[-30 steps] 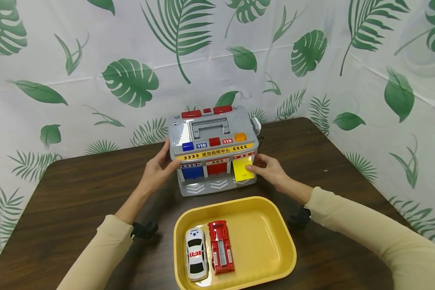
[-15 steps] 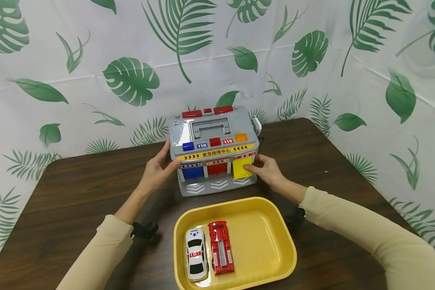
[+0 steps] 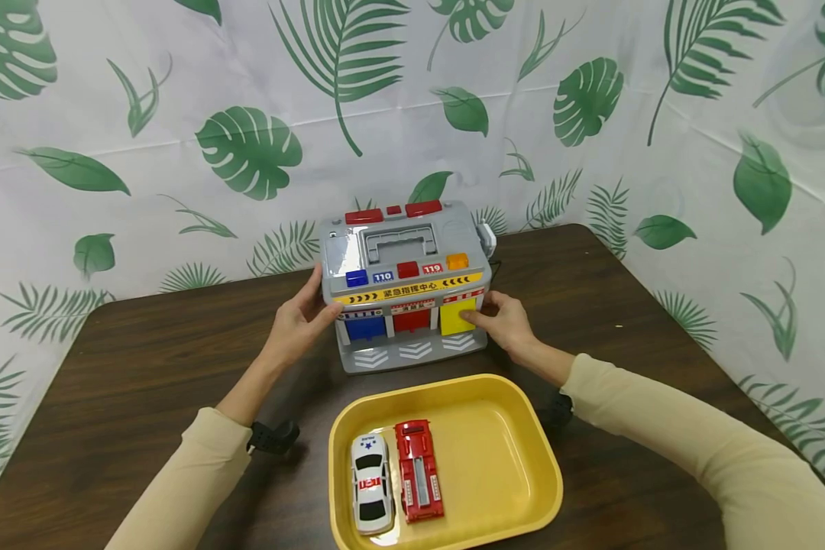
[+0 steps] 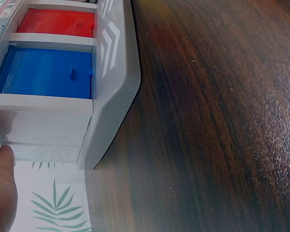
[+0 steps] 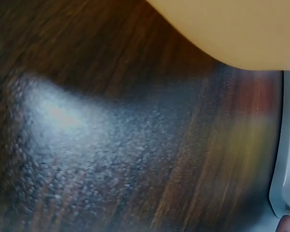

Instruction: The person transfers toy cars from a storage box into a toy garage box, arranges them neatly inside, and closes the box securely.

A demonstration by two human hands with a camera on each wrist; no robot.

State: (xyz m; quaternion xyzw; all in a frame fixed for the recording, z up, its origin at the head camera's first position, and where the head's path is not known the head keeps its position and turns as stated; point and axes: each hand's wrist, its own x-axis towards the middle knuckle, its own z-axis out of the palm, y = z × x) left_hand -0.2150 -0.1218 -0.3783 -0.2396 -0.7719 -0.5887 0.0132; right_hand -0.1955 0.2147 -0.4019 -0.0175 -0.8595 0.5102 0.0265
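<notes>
A grey toy emergency station point(image 3: 406, 267) stands on the table, with a blue door point(image 3: 366, 327), a red door point(image 3: 412, 319) and a yellow door point(image 3: 457, 316) across its front. My left hand point(image 3: 296, 325) grips its left side, thumb at the front corner, other fingers partly hidden behind. That hand's thumb point(image 4: 2, 188) also shows in the left wrist view, at the station's side. My right hand point(image 3: 509, 325) presses its thumb on the yellow door, which lies nearly flush with the front. Its other fingers are by the right wall, partly hidden.
In front of the station sits a yellow tray point(image 3: 495, 458). A white toy police car point(image 3: 371, 483) and a red toy fire truck point(image 3: 419, 470) lie in its left half. A leaf-patterned cloth point(image 3: 179, 153) hangs behind the dark wooden table point(image 3: 144, 382).
The yellow door has swung inward from a tilted-out position to nearly flush, with my right thumb on it. My left hand has stayed in place.
</notes>
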